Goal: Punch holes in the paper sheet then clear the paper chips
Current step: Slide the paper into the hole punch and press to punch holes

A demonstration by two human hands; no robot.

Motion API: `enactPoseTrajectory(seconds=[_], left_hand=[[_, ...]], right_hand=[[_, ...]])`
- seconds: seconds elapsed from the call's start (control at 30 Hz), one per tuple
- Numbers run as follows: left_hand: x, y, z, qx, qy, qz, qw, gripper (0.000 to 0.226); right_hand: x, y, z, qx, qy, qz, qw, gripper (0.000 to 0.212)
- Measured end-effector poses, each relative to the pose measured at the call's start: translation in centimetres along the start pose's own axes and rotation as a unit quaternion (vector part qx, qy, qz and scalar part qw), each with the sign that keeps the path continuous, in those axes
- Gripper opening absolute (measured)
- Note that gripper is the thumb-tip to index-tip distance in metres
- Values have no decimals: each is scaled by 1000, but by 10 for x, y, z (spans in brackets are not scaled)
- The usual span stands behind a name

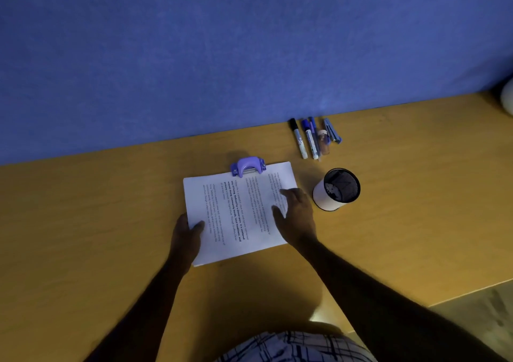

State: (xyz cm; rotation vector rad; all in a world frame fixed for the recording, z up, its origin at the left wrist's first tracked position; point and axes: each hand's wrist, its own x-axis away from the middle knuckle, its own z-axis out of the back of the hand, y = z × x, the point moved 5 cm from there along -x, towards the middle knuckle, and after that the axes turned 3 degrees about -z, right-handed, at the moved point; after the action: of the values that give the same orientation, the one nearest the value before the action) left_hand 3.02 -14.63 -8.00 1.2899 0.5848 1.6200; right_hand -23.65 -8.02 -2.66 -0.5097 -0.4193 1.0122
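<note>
A printed paper sheet (238, 211) lies on the wooden desk (111, 223), its far edge slid into a purple hole punch (248, 166). My left hand (186, 236) grips the sheet's near left edge, thumb on top. My right hand (295, 214) rests flat on the sheet's right side, fingers spread, holding nothing. No paper chips are visible on the desk.
A black mesh cup with a white sleeve (336, 189) stands just right of the sheet. Markers, pens and a small stapler (315, 138) lie by the blue wall (222, 56). The desk's edge runs at the lower right (444, 300).
</note>
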Motion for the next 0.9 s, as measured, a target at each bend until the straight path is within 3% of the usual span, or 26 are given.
enactPoseTrajectory(seconds=[0.23,0.4,0.57,0.9], left_hand=[[3,3,0,28,21,-7,999,25],[3,4,-2,30,45,-11,998,18],[2,1,0,11,36,-18,999,15],[-1,-5,0,15,33,-13,999,8]], right_hand=[[-86,-55,6,-29,-66,66,995,16],[-157,-77,1,31,-157,66,985,16],[-187,-85,-24,184,-306,134,924,34],[-212,-71,-51,159,-374,95,909,33]])
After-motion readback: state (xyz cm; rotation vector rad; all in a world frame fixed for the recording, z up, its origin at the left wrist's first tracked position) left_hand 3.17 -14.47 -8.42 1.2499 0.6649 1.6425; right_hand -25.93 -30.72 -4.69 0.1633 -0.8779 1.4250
